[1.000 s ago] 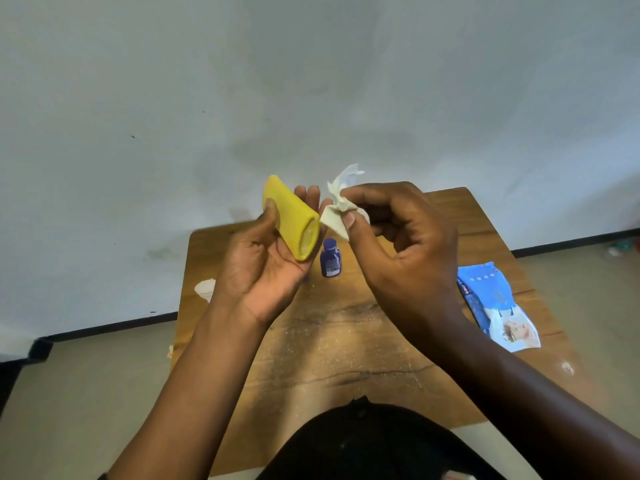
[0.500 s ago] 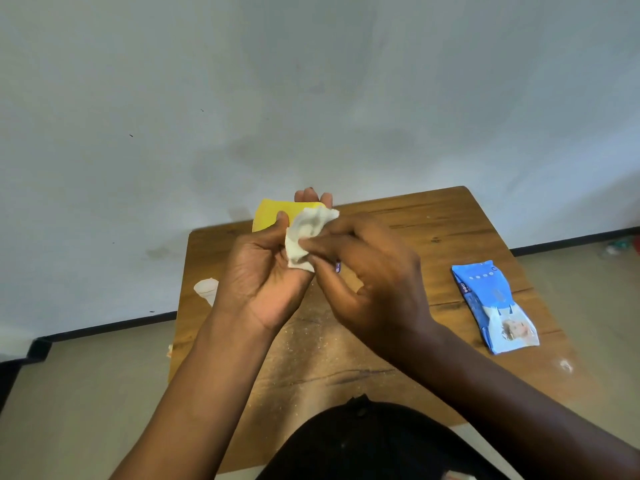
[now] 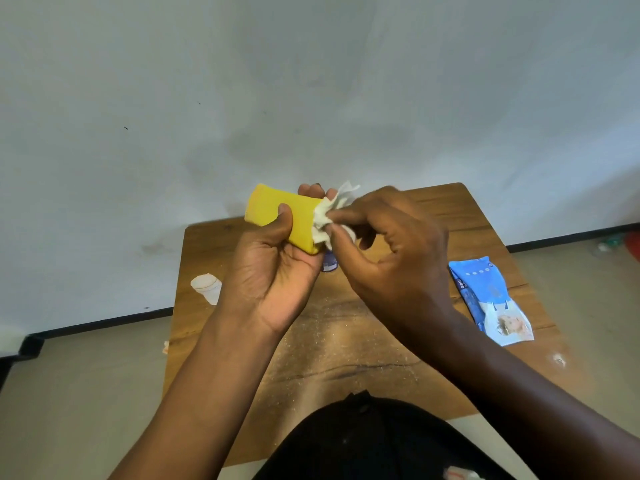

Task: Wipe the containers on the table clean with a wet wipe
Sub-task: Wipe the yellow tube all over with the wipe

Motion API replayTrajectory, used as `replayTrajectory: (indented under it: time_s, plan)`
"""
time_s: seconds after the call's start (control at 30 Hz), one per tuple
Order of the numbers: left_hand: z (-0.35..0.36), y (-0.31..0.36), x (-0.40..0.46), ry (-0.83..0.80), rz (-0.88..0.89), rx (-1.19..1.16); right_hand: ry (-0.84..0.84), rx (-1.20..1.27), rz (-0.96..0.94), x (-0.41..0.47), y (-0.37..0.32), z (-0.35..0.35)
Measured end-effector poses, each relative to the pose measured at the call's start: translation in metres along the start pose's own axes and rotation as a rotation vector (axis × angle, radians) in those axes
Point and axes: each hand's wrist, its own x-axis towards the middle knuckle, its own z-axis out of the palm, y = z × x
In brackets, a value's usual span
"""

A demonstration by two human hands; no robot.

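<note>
A: A pale blue-grey wall fills the upper half of the frame, with a dark skirting line below it, and a small wooden table (image 3: 374, 344) sits in the lower middle, its top dusted with pale grit.

B: Where is the work happening?

A: Above the table, at the frame's centre. The left hand (image 3: 273, 268) is curled round a yellow container (image 3: 277, 218), thumb across its near face, holding it tilted with one end up-left and the other down-right. The right hand (image 3: 391, 258) pinches a bunched white wet wipe (image 3: 327, 220) between thumb and fingertips and presses it against the container's lower-right end.

B: So how far along would you say the job is?

A: Partway at best, by my reading. The yellow one is being wiped at one end only; whether its sides are already clean I cannot tell. A small blue bottle (image 3: 329, 263) peeks out just below the hands, standing on the table, and a white container (image 3: 206, 287) stands at the table's left edge. Neither is being touched, so both look like they are left to do.

B: Anything else there?

A: A blue wipes pack (image 3: 488, 299) lies flat at the right of the table, well apart from the hands.
</note>
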Motion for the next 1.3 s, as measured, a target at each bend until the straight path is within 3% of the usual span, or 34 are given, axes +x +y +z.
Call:
replayTrajectory:
  time_s: [0.1,0.27,0.4,0.6,0.8,1.0,1.17,1.3]
  plan:
    - [0.005,0.001,0.001,0.014,0.018,-0.018,0.003,-0.011,-0.01,-0.001,-0.004,0.003]
    - [0.001,0.0,-0.002,0.007,-0.022,0.0,-0.129,-0.002,0.03,-0.012,-0.006,0.006]
    - [-0.002,-0.002,0.0,0.033,0.012,-0.002,-0.029,0.002,0.106,0.003,-0.003,-0.001]
    - [0.003,0.001,0.001,0.018,-0.032,-0.043,-0.139,-0.073,-0.003,-0.017,-0.01,0.009]
    - [0.005,-0.001,-0.001,0.046,0.022,0.021,-0.036,-0.058,0.04,0.003,0.0,0.001]
    - [-0.003,-0.002,0.002,0.042,-0.072,-0.087,-0.19,-0.057,0.022,-0.024,-0.005,0.008]
    - [-0.009,-0.002,0.004,0.043,-0.052,-0.076,-0.095,-0.065,0.045,-0.004,0.003,0.001]
    - [-0.008,0.0,0.005,0.07,-0.07,-0.095,-0.173,-0.081,0.0,-0.02,-0.002,0.008]
